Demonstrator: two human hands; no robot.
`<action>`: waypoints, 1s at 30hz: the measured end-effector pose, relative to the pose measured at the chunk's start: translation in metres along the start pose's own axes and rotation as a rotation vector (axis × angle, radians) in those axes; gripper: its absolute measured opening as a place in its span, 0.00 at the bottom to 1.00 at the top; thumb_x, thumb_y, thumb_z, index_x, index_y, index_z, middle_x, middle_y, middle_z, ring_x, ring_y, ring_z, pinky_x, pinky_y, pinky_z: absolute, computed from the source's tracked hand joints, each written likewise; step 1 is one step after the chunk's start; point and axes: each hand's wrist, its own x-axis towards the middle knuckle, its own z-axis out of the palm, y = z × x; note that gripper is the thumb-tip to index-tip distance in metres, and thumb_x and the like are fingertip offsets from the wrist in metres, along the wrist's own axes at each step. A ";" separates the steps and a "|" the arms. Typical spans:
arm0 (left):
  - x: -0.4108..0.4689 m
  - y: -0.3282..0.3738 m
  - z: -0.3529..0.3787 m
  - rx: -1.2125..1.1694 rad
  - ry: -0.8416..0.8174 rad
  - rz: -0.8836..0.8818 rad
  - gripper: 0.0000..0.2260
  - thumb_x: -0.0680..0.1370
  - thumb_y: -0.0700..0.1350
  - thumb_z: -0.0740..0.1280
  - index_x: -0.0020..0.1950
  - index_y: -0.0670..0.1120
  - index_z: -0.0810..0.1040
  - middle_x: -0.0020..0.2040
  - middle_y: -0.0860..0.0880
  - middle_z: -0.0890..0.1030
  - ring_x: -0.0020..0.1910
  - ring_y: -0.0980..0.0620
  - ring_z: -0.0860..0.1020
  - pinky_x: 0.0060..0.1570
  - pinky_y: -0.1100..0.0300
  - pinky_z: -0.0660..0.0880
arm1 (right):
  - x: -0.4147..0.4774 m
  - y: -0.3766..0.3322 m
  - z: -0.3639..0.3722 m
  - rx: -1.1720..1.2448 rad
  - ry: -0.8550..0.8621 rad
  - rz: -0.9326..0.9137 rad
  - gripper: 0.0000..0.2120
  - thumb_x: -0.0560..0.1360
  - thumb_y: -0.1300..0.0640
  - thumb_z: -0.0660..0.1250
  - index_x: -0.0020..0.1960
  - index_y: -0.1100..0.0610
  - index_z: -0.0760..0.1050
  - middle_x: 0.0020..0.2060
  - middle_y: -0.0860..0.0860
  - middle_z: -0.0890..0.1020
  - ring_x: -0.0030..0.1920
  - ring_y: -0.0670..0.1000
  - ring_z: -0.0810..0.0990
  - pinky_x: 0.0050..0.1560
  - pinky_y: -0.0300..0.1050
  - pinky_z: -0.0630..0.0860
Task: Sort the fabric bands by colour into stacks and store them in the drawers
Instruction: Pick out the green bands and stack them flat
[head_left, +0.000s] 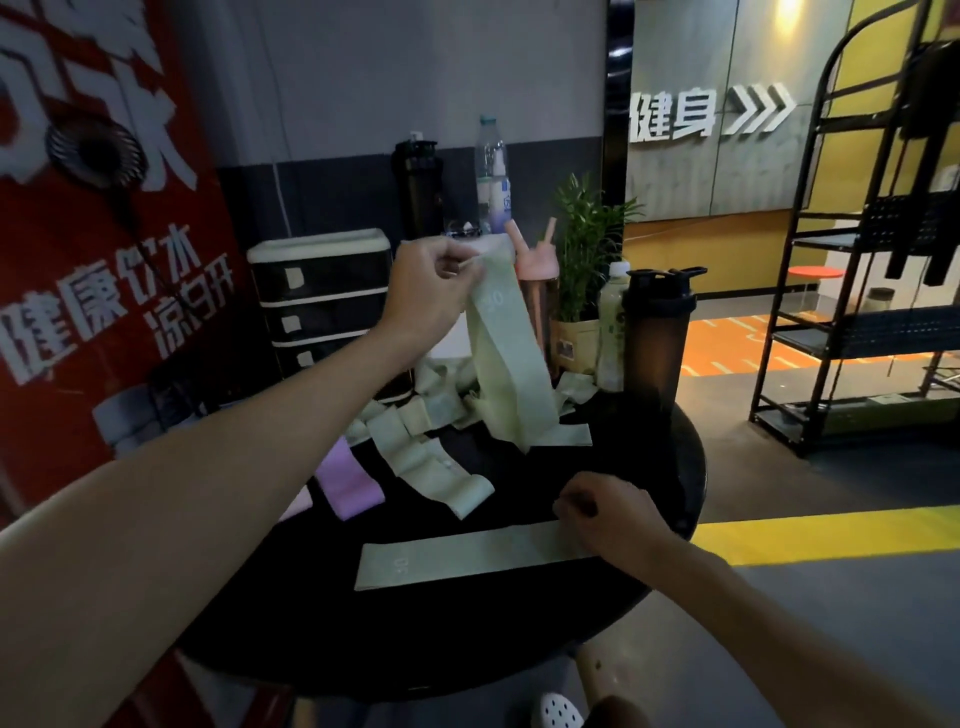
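My left hand (426, 291) is raised above the round black table (519, 644) and pinches the top of a pale green fabric band (506, 358), which hangs down to the tabletop. Near the table's front a second green band (457, 558) lies flat, and my right hand (608, 512) holds its right end with curled fingers. A loose heap of green bands (421, 415) lies behind. Purple bands (345, 480) lie at the left. The small drawer unit (322, 296) stands at the back left, its drawers closed.
Bottles and shakers crowd the table's back edge: a dark shaker (657, 338), a pink bottle (537, 291), a clear water bottle (491, 176), and a potted plant (584, 280). A black metal rack (857, 291) stands to the right; a red banner (104, 234) to the left.
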 end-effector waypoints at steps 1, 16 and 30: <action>0.000 0.009 -0.004 -0.045 0.000 -0.005 0.01 0.78 0.40 0.71 0.47 0.44 0.81 0.41 0.45 0.83 0.37 0.56 0.78 0.34 0.61 0.77 | 0.004 -0.006 -0.007 0.056 0.055 0.027 0.12 0.75 0.44 0.67 0.56 0.47 0.75 0.47 0.44 0.77 0.52 0.49 0.76 0.58 0.54 0.73; -0.016 0.079 -0.046 -0.205 -0.010 0.012 0.04 0.78 0.37 0.69 0.51 0.37 0.81 0.41 0.45 0.84 0.34 0.56 0.82 0.31 0.63 0.78 | -0.010 -0.095 -0.061 0.809 -0.077 -0.129 0.08 0.79 0.55 0.66 0.50 0.59 0.81 0.47 0.54 0.85 0.50 0.52 0.83 0.51 0.45 0.78; -0.053 0.014 -0.079 -0.241 0.225 -0.265 0.05 0.79 0.37 0.68 0.44 0.44 0.78 0.40 0.46 0.82 0.34 0.57 0.83 0.33 0.63 0.79 | -0.039 -0.019 -0.048 0.754 -0.185 0.018 0.07 0.76 0.60 0.69 0.50 0.65 0.79 0.47 0.59 0.84 0.48 0.56 0.84 0.50 0.48 0.80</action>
